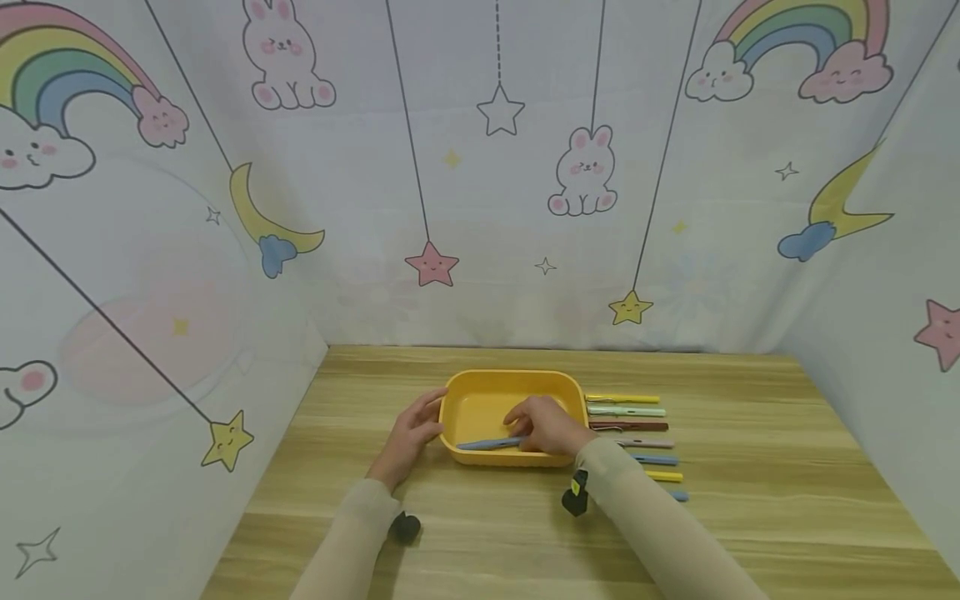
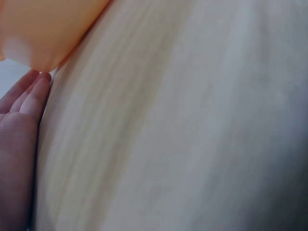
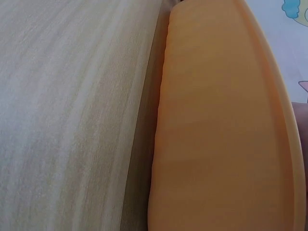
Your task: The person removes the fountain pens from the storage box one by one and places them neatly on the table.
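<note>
A yellow-orange plastic box (image 1: 465,460) with rounded corners stands open-topped on the wooden table. Inside, a blue pen (image 1: 487,444) lies along the near wall. My right hand (image 1: 553,427) reaches over the near right rim, its curled fingers holding the pen's right end, which they partly hide. At the box's left end, my left hand (image 1: 408,435) touches the outer wall with fingers fairly straight. The left wrist view shows those fingers (image 2: 33,98) against the box. In the right wrist view, the box's outer side (image 3: 216,125) hides most of the right hand.
To the right of the box lies a column of several pens, among them a yellow pen (image 1: 626,399), a light green pen (image 1: 630,412) and a dark brown pen (image 1: 633,426). The right forearm covers parts of the lower ones. A printed curtain (image 1: 487,192) surrounds the table (image 1: 480,533).
</note>
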Demonstrator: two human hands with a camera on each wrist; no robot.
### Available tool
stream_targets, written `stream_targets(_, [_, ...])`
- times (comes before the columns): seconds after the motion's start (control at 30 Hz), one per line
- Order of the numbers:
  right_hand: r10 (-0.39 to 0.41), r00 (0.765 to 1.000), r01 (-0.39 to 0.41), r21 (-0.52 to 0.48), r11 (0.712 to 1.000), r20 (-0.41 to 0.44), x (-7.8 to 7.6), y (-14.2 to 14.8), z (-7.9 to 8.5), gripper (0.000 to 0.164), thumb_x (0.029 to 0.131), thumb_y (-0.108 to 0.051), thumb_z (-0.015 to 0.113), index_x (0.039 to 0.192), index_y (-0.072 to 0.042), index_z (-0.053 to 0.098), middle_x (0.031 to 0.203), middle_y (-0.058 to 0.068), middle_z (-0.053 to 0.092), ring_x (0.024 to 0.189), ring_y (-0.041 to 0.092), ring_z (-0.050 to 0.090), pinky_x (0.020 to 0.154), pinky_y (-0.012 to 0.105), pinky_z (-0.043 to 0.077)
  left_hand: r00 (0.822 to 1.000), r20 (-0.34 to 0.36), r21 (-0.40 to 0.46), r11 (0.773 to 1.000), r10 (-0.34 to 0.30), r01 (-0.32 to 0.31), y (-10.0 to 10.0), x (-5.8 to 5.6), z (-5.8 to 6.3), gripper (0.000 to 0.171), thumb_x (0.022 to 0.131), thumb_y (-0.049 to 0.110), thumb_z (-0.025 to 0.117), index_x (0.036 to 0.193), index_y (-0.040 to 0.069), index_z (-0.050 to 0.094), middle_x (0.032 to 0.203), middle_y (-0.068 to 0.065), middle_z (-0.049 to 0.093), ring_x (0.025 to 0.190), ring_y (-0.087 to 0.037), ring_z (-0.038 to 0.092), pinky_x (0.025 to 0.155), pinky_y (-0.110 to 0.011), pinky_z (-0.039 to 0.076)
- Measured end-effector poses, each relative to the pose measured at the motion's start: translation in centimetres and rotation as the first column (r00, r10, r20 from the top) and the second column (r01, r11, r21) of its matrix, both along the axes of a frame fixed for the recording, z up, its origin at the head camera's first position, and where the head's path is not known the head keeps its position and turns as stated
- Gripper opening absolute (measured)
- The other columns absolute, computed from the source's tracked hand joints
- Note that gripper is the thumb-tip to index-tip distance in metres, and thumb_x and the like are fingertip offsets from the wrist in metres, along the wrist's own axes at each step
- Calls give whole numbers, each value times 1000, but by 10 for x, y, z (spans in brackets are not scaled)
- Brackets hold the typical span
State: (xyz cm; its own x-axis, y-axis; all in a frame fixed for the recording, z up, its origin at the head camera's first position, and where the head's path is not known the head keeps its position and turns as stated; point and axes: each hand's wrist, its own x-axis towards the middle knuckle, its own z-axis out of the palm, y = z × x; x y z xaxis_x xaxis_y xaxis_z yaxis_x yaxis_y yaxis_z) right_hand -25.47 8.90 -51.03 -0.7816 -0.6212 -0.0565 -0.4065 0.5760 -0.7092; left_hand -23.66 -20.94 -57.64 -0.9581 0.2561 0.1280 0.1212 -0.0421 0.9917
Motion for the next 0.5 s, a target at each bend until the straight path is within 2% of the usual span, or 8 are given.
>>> stream_targets(0.27, [-64,998,64,-16,998,-6,-1,-1,-1,41,83,11,80,123,3,73,98,7,81,95,21,77,86,40,60,1000,-8,13,1000,-2,2,1,0,0,60,99,-4,57,157,4,44,157,-29,47,143,-46,47,101,-29,51])
stream_targets(0.5, [-80,996,78,-63,995,-31,-4,0,-4,37,88,7,77,124,3,72,99,5,80,93,19,76,87,41,60,1000,10,1,1000,17,-17,1,1,1,59,99,-3,58,156,9,48,156,-25,50,142,-43,50,101,-28,52])
